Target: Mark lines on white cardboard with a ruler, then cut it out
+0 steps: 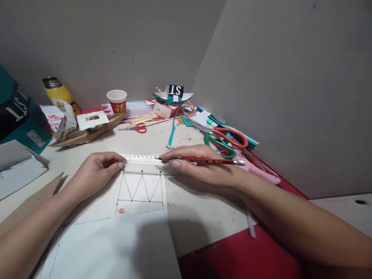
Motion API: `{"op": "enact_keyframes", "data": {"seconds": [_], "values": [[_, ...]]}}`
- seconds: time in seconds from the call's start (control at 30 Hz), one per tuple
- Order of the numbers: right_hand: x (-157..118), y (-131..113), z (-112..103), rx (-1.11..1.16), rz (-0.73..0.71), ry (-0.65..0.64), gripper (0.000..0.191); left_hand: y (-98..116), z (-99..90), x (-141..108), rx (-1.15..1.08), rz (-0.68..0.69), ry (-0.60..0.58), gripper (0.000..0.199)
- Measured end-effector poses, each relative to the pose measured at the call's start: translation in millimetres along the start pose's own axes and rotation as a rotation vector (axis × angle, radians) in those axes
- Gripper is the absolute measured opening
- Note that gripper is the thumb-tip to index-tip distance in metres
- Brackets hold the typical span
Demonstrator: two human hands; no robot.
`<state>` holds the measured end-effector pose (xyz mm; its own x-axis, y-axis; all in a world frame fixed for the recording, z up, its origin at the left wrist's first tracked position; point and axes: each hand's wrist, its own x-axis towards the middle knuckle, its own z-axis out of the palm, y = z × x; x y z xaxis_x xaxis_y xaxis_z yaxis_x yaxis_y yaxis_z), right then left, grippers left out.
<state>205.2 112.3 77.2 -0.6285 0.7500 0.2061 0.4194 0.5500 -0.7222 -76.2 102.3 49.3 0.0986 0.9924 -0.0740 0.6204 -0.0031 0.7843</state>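
Observation:
A clear ruler (pixel 142 166) lies across a white sheet (pixel 139 190) marked with pencil lines and a zigzag. My left hand (pixel 100 170) pinches the ruler's left end between thumb and fingers. Over the ruler's right end, my right hand (pixel 197 164) holds a red pencil (pixel 212 160) between thumb and fingers, its tip pointing left near the ruler's upper edge. Another white sheet (pixel 116 248) covers the lower part of the drawn one.
Large scissors (pixel 229 137) lie right of centre, small red scissors (pixel 140 128) farther back. A paper cup (pixel 117 101), a yellow bottle (pixel 59 93) and a cardboard boat (pixel 90 133) stand at the back left. Sticks and scraps lie at the back.

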Motion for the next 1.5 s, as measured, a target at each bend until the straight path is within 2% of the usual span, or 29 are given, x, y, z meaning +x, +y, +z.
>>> {"op": "enact_keyframes", "data": {"seconds": [0.23,0.47,0.83,1.23,1.5], "values": [[2.2,10.6,1.4,0.102,0.076,0.133,0.031,-1.5,-0.4,0.2,-0.004,0.004,0.008,0.029],[4.2,23.8,3.8,0.156,0.079,0.214,0.026,-4.5,0.9,0.9,-0.022,-0.002,-0.005,0.026],[4.7,21.3,2.9,0.035,0.105,0.226,0.020,-6.2,-0.1,-0.8,-0.050,0.013,-0.019,0.025],[3.1,24.5,3.3,-0.004,0.090,0.214,0.022,-6.4,0.2,0.4,-0.048,0.019,-0.013,0.027],[2.9,23.6,1.3,-0.108,0.054,0.152,0.021,-6.0,0.7,-0.3,-0.071,0.019,-0.031,0.025]]}}
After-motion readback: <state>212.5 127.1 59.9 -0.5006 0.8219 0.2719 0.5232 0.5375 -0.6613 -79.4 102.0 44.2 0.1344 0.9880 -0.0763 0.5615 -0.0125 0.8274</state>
